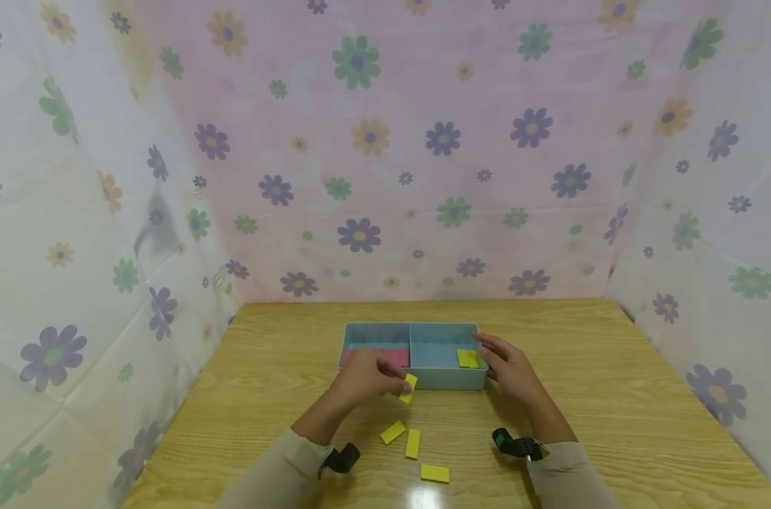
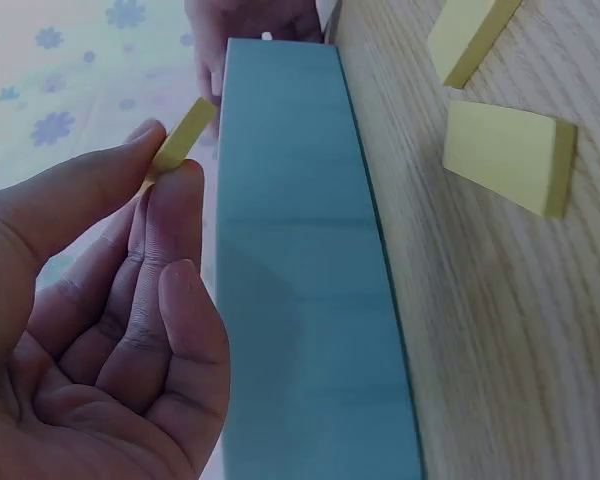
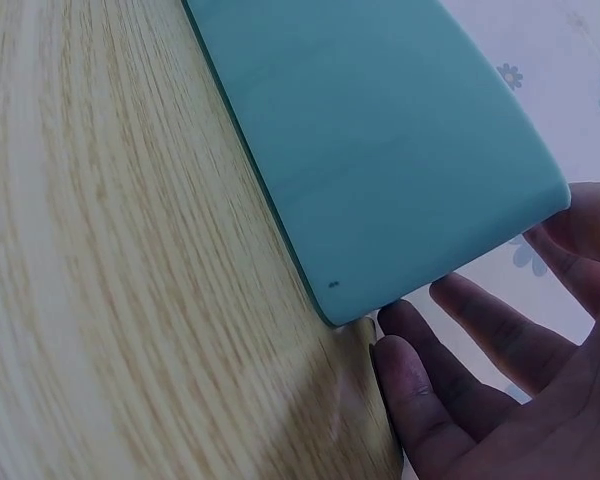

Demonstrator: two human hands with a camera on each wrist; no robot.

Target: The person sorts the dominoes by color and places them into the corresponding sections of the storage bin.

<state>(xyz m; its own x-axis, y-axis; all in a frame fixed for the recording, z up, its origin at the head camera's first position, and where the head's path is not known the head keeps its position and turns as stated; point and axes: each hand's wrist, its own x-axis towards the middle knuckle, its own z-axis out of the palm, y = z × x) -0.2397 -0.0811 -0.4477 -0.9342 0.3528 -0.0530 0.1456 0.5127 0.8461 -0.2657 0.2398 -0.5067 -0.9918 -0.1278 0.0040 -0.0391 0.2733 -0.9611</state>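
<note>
Between thumb and index finger my left hand pinches a small flat yellow block, held in front of the blue two-compartment box. In the left wrist view, this yellow block sticks up beyond the fingertips, and the other fingers curl loosely. My right hand is at the box's right end. Its fingers are extended against the end wall in the right wrist view. Pink blocks lie in the left compartment, partly hidden by my left hand. Yellow blocks sit in the right compartment's front right corner.
Three loose yellow blocks lie on the wooden table in front of the box: an angled one, a lengthwise one and a crosswise one. Flowered cloth hangs behind the table and along both sides.
</note>
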